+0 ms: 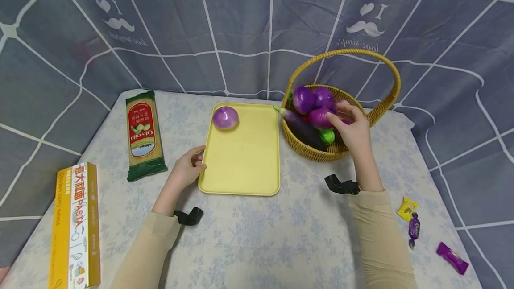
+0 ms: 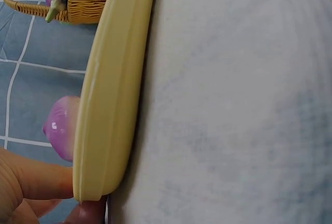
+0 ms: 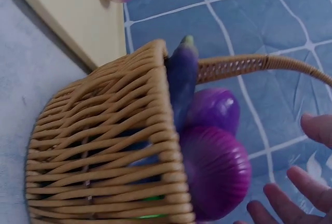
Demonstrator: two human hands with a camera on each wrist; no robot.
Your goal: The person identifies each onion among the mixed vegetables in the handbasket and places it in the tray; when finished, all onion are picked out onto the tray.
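Note:
A yellow tray (image 1: 241, 159) lies in the middle of the table with a purple onion (image 1: 225, 117) in its far left corner. My left hand (image 1: 188, 167) grips the tray's left edge; the left wrist view shows fingers above and below the rim. At the right, a wicker basket (image 1: 315, 156) holds several purple onions, a dark eggplant (image 1: 302, 129) and something bright green (image 1: 327, 136). Over the basket's right side is my right hand (image 1: 355, 128), its fingers spread beside a ribbed purple onion (image 3: 215, 175). In the right wrist view a gap shows between fingertips and onion.
The basket's tall handle (image 1: 345, 51) arches behind the right hand. A pasta packet (image 1: 144, 135) lies left of the tray, with a yellow pasta box (image 1: 74, 226) nearer the front. Wrapped candies (image 1: 414, 231) lie at the right. A grey curtain (image 1: 245, 26) hangs behind the table.

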